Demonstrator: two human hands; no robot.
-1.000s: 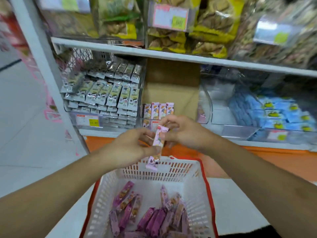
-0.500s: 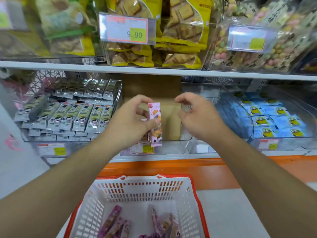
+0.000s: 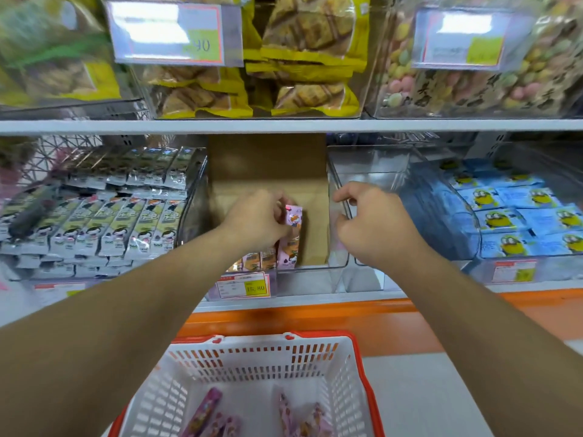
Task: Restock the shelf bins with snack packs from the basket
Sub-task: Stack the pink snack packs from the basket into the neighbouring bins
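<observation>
Pink snack pack (image 3: 293,230) now lowered into bin (image 3: 339,247); left hand (image 3: 257,220) holding.

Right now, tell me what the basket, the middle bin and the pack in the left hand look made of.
Basket: white moulded plastic, slotted walls, red rim. Middle bin: clear hard plastic, probably acrylic; see-through walls with glare. Pink snack pack: glossy printed film, it seems; it catches light.
</observation>
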